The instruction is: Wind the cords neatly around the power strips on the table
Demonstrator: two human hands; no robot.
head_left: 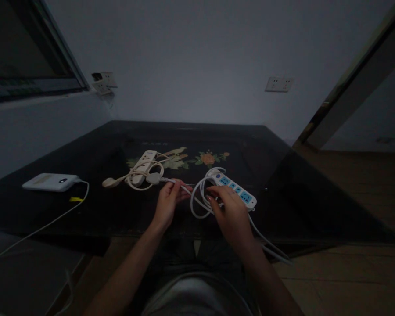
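My left hand (pixel 167 202) is closed around the white power cable (pixel 195 210) just behind its plug (pixel 153 178), which points left. From there the cable runs right into loose loops. My right hand (pixel 232 215) has its fingers curled on those loops, in front of a white power strip (pixel 249 199) with blue sockets. The strip lies slanted on the table and the right hand partly covers it. More cable hangs from its right end over the table's front edge.
Left of my hands lies a second, cream power strip (pixel 148 157) wrapped in its own cord, its plug (pixel 110 182) to the left. A white device (pixel 49 182) with a thin cable and a yellow tag (pixel 75 199) lies further left on the dark table (pixel 303 197). Wall sockets (pixel 279 84) sit behind.
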